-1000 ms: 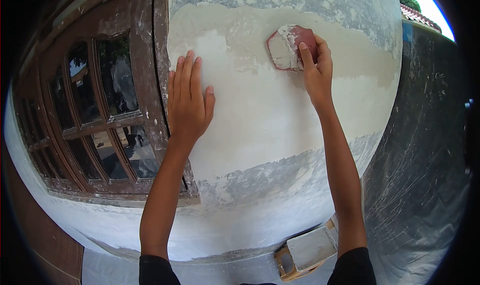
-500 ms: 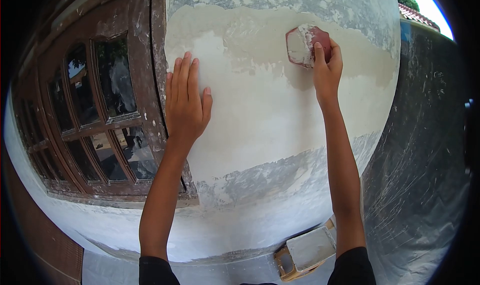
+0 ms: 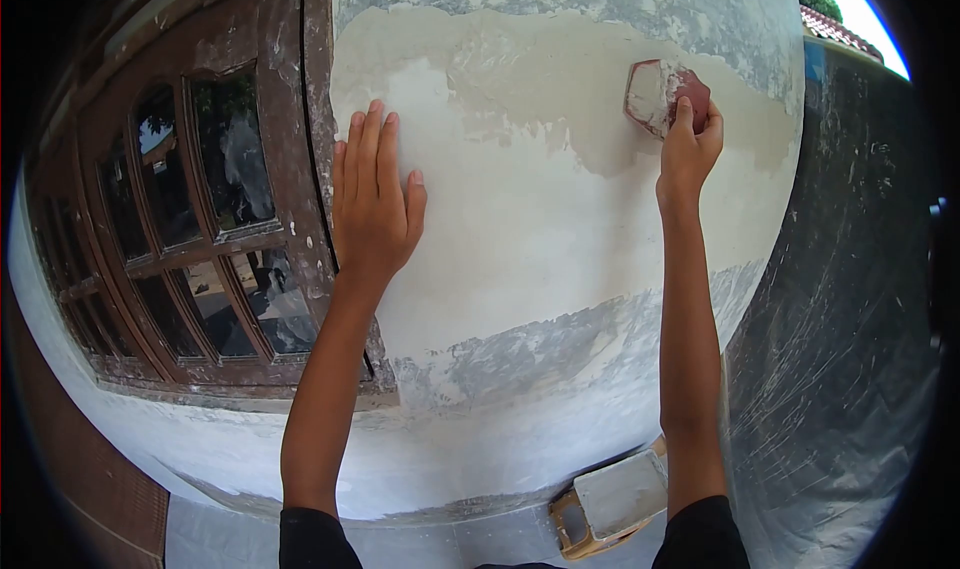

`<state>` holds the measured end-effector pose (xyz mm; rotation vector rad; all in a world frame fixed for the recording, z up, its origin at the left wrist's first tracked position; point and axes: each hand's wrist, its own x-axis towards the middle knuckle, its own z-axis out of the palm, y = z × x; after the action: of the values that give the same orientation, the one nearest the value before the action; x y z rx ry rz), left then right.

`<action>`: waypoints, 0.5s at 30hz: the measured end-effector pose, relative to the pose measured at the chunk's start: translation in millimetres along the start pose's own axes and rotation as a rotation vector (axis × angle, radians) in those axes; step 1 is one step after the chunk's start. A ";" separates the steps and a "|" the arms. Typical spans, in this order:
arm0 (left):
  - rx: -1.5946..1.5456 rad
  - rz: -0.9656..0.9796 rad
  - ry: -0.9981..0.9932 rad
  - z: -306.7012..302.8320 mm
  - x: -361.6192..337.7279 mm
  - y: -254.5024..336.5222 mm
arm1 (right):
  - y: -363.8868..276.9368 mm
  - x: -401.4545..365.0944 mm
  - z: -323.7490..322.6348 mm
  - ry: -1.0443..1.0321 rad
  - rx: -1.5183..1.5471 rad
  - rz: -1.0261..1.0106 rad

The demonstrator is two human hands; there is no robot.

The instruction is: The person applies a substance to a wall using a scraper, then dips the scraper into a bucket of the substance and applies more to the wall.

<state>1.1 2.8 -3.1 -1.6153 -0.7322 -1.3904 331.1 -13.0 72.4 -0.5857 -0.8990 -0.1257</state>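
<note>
My right hand (image 3: 690,154) grips a reddish putty scraper (image 3: 692,91) at the upper right of the wall, thumb laid on its near face. Pale filler coats the scraper's left half, and the tool lies close against the damp beige band of putty (image 3: 520,59). My left hand (image 3: 375,189) rests flat on the wall near the window frame, fingers stretched upward and thumb apart. Between both hands spreads a smooth whitish patch of filler (image 3: 510,229), with rougher grey wall (image 3: 540,359) below it.
A brown wooden window (image 3: 220,231) with dark panes borders the wall at left. Below, near my right forearm, stands a stool (image 3: 572,529) bearing a grey putty-smeared tray (image 3: 622,494). Dark splattered sheeting (image 3: 840,299) hangs at right, beyond the wall's edge.
My right hand has moved to the right along the beige band with the scraper. The left hand has stayed in place on the wall.
</note>
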 end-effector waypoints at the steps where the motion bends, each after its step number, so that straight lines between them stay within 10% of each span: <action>1: 0.003 -0.004 0.000 0.5 0.8 0.8 | -2.3 -1.5 1.5 -0.011 0.100 0.020; 9: -0.011 0.005 -0.013 -1.0 1.5 -1.0 | -2.5 -39.3 23.9 -0.356 -0.203 -0.347; 15: 0.016 0.002 -0.014 0.0 0.0 0.3 | 18.5 18.8 -25.3 0.151 0.010 0.057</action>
<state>1.4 2.7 -3.2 -1.6145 -0.7482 -1.3697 366.9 -8.3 66.9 -0.5839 -0.7352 -0.1121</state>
